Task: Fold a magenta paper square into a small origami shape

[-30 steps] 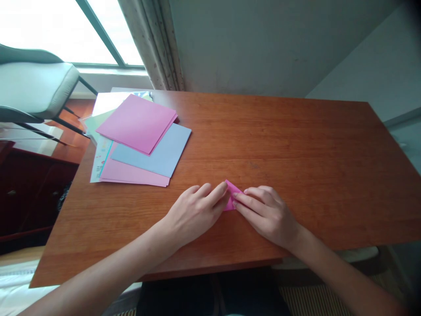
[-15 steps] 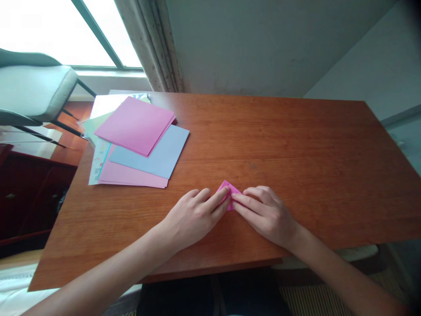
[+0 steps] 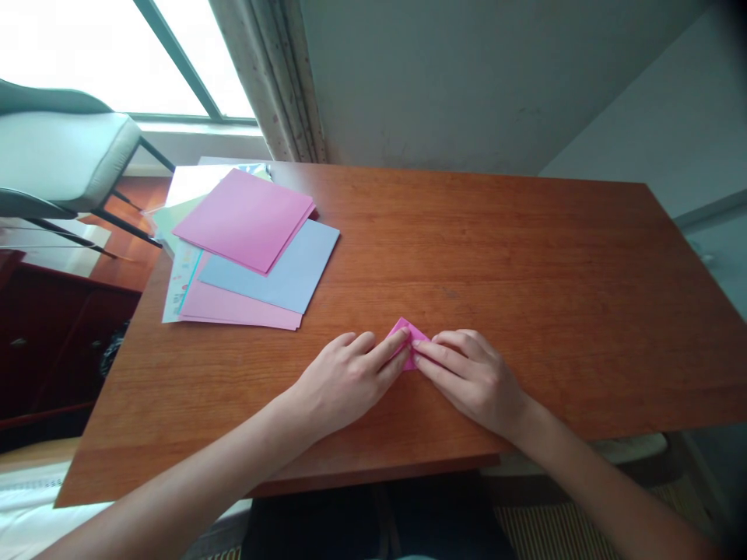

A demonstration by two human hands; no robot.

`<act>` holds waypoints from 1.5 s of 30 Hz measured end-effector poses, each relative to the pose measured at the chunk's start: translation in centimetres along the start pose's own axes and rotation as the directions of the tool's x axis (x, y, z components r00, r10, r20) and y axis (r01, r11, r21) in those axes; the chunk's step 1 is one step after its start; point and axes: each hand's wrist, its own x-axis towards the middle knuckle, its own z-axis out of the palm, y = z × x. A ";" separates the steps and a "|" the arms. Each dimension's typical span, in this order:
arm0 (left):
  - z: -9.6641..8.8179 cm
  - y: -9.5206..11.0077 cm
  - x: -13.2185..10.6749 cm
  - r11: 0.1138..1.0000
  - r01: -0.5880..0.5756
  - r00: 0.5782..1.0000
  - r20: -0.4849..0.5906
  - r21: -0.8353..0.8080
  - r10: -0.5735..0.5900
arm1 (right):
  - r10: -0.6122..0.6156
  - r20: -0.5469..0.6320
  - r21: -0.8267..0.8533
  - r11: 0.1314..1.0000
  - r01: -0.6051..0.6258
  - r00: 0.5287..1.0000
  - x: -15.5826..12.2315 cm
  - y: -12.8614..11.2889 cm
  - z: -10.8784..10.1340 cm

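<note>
A small piece of folded pink paper [image 3: 415, 334] lies on the wooden table close to its front edge, one corner pointing away from me. My left hand [image 3: 344, 379] has its fingers closed over the paper's left side, fingertips pressing near the middle. From the other side, my right hand [image 3: 477, 381] presses its fingertips on the right part of the paper. The two hands' fingertips almost meet over it. Both thumbs and much of the paper are hidden beneath the fingers.
A stack of pink sheets [image 3: 248, 218] overlaps a light blue sheet [image 3: 274, 268] and paler pink sheets [image 3: 239, 305] at the table's left. A chair [image 3: 64, 155] stands beyond the left edge, near the window and curtain [image 3: 274, 85]. The brown table [image 3: 496, 257] extends right.
The view has shifted very slightly. Both hands stay on the folded pink paper, their grip looking the same.
</note>
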 end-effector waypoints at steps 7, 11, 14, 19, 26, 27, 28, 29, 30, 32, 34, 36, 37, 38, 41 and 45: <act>0.1 0.0 0.0 1.000 -0.024 1.000 -0.012 -0.005 0.023 | 0.013 0.003 0.005 1.000 -0.013 1.000 0.0 0.0 0.0; 0.3 0.1 -0.3 0.999 -0.033 0.999 -0.035 -0.007 0.033 | 0.033 0.010 0.014 0.999 -0.034 0.999 0.1 -0.3 -0.2; 0.3 0.1 -0.3 0.999 -0.034 0.999 -0.038 -0.013 0.033 | 0.082 -0.008 0.086 0.993 -0.081 0.997 0.9 -0.2 -0.7; 0.3 0.0 -0.2 0.999 -0.032 0.998 -0.048 -0.008 0.032 | 0.398 -0.070 0.231 0.898 -0.374 0.915 4.2 1.1 -0.6; 0.2 0.1 -0.2 0.999 -0.030 0.998 -0.049 -0.026 0.029 | 0.471 0.094 0.173 0.860 -0.480 0.877 6.6 1.9 1.3; 0.2 0.2 -0.2 0.999 -0.030 0.998 -0.047 -0.028 0.028 | 0.484 0.088 0.171 0.854 -0.492 0.871 6.6 1.9 1.4; 0.2 0.2 -0.1 0.999 -0.029 0.999 -0.043 -0.031 0.028 | 0.497 0.085 0.172 0.847 -0.504 0.864 6.6 1.8 1.4; 0.2 0.2 -0.1 0.999 -0.028 0.999 -0.040 -0.033 0.027 | 0.506 0.085 0.175 0.840 -0.513 0.858 6.7 1.8 1.5; 0.2 0.3 -0.1 0.999 -0.029 0.999 -0.038 -0.036 0.027 | 0.513 0.090 0.180 0.835 -0.520 0.854 6.7 1.7 1.5; 0.2 0.3 0.0 0.999 -0.029 0.999 -0.039 -0.043 0.027 | 0.524 0.109 0.187 0.823 -0.536 0.844 6.8 1.8 1.4; 0.3 0.3 0.0 0.998 -0.031 0.999 -0.041 -0.053 0.029 | 0.540 0.126 0.188 0.810 -0.555 0.832 7.0 1.9 1.4; 0.4 0.3 0.0 0.998 -0.030 0.999 -0.043 -0.062 0.028 | 0.552 0.136 0.190 0.800 -0.569 0.822 7.2 2.1 1.4; 0.4 0.4 0.0 0.997 -0.029 0.999 -0.045 -0.066 0.026 | 0.553 0.145 0.196 0.797 -0.572 0.820 7.3 2.3 1.4; 0.4 0.4 0.0 0.997 -0.028 0.999 -0.047 -0.069 0.025 | 0.550 0.158 0.206 0.794 -0.572 0.820 7.4 2.5 1.3; 0.4 0.4 -0.1 0.997 -0.020 0.998 -0.055 -0.071 0.016 | 0.532 0.209 0.250 0.783 -0.570 0.821 7.6 3.2 0.7; 0.4 0.4 -0.1 0.998 -0.015 0.998 -0.058 -0.063 0.012 | 0.481 0.289 0.292 0.779 -0.555 0.828 7.7 3.8 -0.3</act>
